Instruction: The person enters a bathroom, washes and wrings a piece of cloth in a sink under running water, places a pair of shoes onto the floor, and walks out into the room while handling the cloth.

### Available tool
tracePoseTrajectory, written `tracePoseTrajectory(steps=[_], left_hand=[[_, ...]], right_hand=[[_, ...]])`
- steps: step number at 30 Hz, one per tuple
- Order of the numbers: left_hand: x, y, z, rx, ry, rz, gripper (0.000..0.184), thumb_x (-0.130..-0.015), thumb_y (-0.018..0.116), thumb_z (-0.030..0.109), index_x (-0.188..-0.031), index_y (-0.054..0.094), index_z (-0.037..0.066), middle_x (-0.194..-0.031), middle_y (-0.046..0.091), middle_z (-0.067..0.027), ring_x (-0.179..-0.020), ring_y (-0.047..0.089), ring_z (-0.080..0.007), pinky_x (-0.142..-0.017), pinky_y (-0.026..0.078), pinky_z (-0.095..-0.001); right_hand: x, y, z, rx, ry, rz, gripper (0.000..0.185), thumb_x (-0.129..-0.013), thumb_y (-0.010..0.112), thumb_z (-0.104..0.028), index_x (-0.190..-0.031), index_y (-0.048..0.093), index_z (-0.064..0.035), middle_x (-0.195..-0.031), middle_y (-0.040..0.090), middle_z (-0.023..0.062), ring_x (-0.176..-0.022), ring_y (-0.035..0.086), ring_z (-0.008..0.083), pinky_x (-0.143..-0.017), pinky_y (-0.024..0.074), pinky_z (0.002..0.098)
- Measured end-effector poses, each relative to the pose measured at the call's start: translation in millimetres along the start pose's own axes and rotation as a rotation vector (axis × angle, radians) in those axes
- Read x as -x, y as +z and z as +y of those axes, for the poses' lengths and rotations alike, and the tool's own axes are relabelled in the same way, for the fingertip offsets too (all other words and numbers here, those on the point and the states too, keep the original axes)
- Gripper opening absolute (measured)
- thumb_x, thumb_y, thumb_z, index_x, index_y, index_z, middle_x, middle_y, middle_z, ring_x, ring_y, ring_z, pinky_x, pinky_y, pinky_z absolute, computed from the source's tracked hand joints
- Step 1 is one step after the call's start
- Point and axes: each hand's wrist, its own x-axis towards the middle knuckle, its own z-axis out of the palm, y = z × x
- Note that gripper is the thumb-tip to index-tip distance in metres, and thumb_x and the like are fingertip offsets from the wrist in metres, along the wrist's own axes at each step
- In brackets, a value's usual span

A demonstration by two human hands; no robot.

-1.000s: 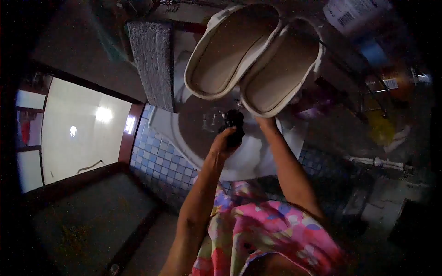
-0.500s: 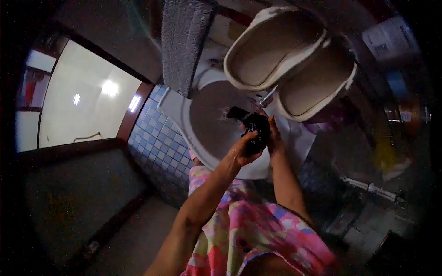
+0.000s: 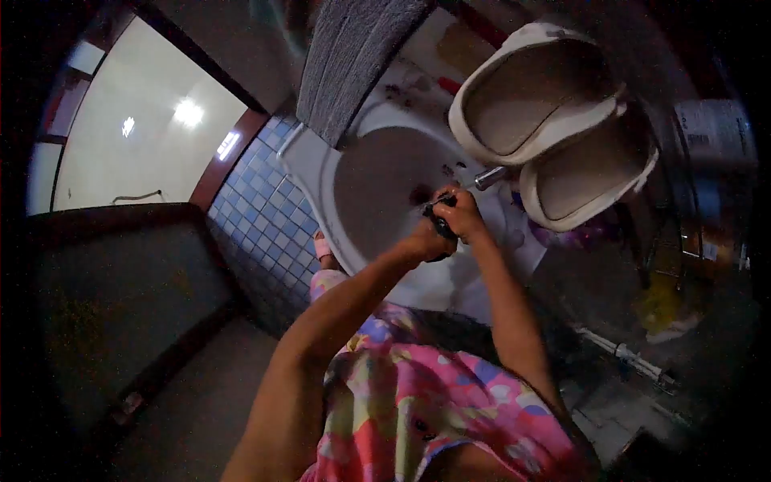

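Observation:
Over the white washbasin (image 3: 313,201), my two hands squeeze a wet, dark bundle of black cloth (image 3: 441,223) between them. My left hand (image 3: 428,241) is closed around its lower part. Just above and to the right, my right hand (image 3: 460,214) has its fingers wrapped over the upper part. Most of the cloth is hidden inside my fists, so its shape cannot be made out. Close to my right hand is the metal tap (image 3: 490,177).
A pair of white slip-on shoes (image 3: 534,104) rests beside the tap. A grey towel (image 3: 353,64) hangs at the basin's far left. Blue tiles (image 3: 265,209) lie left of the basin, with a pale lit panel (image 3: 144,120) beyond. White pipes (image 3: 626,353) run at lower right.
The cloth was looser and hung out of my hands toward the basin; now it is bunched tightly. My right hand has closed over the top of it. The camera view has shifted slightly.

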Motion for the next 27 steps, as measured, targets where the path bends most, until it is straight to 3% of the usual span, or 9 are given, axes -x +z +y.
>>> tracePoseTrajectory(steps=[2, 8, 11, 15, 17, 20, 23, 26, 27], left_hand=[[-24, -3, -38, -0.620, 0.431, 0.054, 0.026, -0.054, 0.061, 0.015, -0.076, 0.050, 0.004, -0.066, 0.055, -0.0089, -0.057, 0.054, -0.0227, -0.053, 0.042, -0.0314], [-2, 7, -66, -0.570, -0.060, 0.216, 0.068, -0.051, 0.065, 0.027, -0.107, 0.036, 0.001, -0.082, 0.056, -0.0165, -0.072, 0.055, -0.0329, -0.062, 0.043, -0.0365], [5, 15, -59, -0.493, 0.011, 0.357, 0.077, -0.049, 0.067, 0.029, -0.111, 0.031, 0.001, -0.081, 0.056, -0.0166, -0.074, 0.054, -0.0319, -0.064, 0.043, -0.0354], [-4, 22, -75, -0.423, 0.292, 0.417, 0.069, -0.048, 0.068, 0.029, -0.103, 0.039, -0.001, -0.080, 0.056, -0.0170, -0.073, 0.055, -0.0305, -0.064, 0.043, -0.0348], [-3, 19, -55, -0.382, -0.012, 0.100, 0.060, -0.046, 0.069, 0.028, -0.093, 0.046, -0.003, -0.076, 0.056, -0.0148, -0.071, 0.055, -0.0274, -0.063, 0.044, -0.0319], [10, 11, -28, -0.058, -0.165, 0.026, 0.049, -0.047, 0.068, 0.023, -0.086, 0.050, -0.002, -0.073, 0.056, -0.0107, -0.068, 0.055, -0.0214, -0.060, 0.044, -0.0282], [25, 5, 1, 0.270, -0.179, -0.141, 0.033, -0.059, 0.064, 0.020, -0.084, 0.050, 0.004, -0.077, 0.052, -0.0063, -0.060, 0.049, -0.0117, -0.045, 0.038, -0.0232], [34, 12, 17, 0.618, -0.274, -0.255, 0.037, -0.062, 0.062, 0.025, -0.089, 0.049, 0.003, -0.079, 0.053, -0.0081, -0.061, 0.049, -0.0129, -0.040, 0.037, -0.0216], [39, 16, 27, 0.614, -0.271, -0.261, 0.037, -0.062, 0.062, 0.025, -0.089, 0.049, 0.003, -0.079, 0.053, -0.0081, -0.061, 0.049, -0.0129, -0.040, 0.037, -0.0216]], right_hand=[[2, 8, 7, 0.324, 0.001, 0.210, 0.018, -0.059, 0.056, -0.008, -0.075, 0.052, -0.0013, -0.070, 0.053, 0.0058, -0.066, 0.050, 0.0163, -0.062, 0.0403, 0.0275], [27, 6, 29, 0.301, 0.072, 0.150, 0.022, -0.056, 0.057, -0.014, -0.072, 0.050, -0.0021, -0.071, 0.052, 0.0107, -0.068, 0.051, 0.0218, -0.061, 0.0408, 0.0326], [32, 2, 29, 0.246, 0.043, 0.215, 0.023, -0.056, 0.057, -0.014, -0.074, 0.049, -0.0032, -0.073, 0.053, 0.0095, -0.068, 0.050, 0.0205, -0.062, 0.0405, 0.0312], [35, -12, 21, 0.165, 0.012, 0.085, 0.027, -0.058, 0.059, -0.015, -0.081, 0.048, -0.0049, -0.077, 0.052, 0.0074, -0.072, 0.049, 0.0200, -0.067, 0.0394, 0.0307], [35, -13, 9, 0.150, 0.023, 0.028, 0.030, -0.059, 0.060, -0.016, -0.084, 0.047, -0.0052, -0.079, 0.051, 0.0068, -0.074, 0.049, 0.0200, -0.069, 0.0389, 0.0306], [38, -16, -5, 0.136, -0.005, 0.024, 0.036, -0.064, 0.058, -0.019, -0.093, 0.045, -0.0048, -0.088, 0.050, 0.0072, -0.080, 0.048, 0.0190, -0.072, 0.0379, 0.0289], [34, -33, -5, -0.581, 0.009, 0.070, 0.056, -0.070, 0.054, -0.036, -0.112, 0.036, -0.0031, -0.107, 0.043, 0.0086, -0.098, 0.040, 0.0174, -0.084, 0.0321, 0.0285], [42, -43, 10, -0.595, -0.084, -0.030, 0.044, -0.077, 0.046, -0.030, -0.112, 0.036, -0.0055, -0.104, 0.044, 0.0055, -0.090, 0.046, 0.0163, -0.077, 0.0389, 0.0272], [41, -42, 11, -0.727, 0.001, -0.084, 0.041, -0.077, 0.046, -0.033, -0.108, 0.037, -0.0080, -0.093, 0.045, 0.0048, -0.084, 0.047, 0.0181, -0.077, 0.0401, 0.0317]])
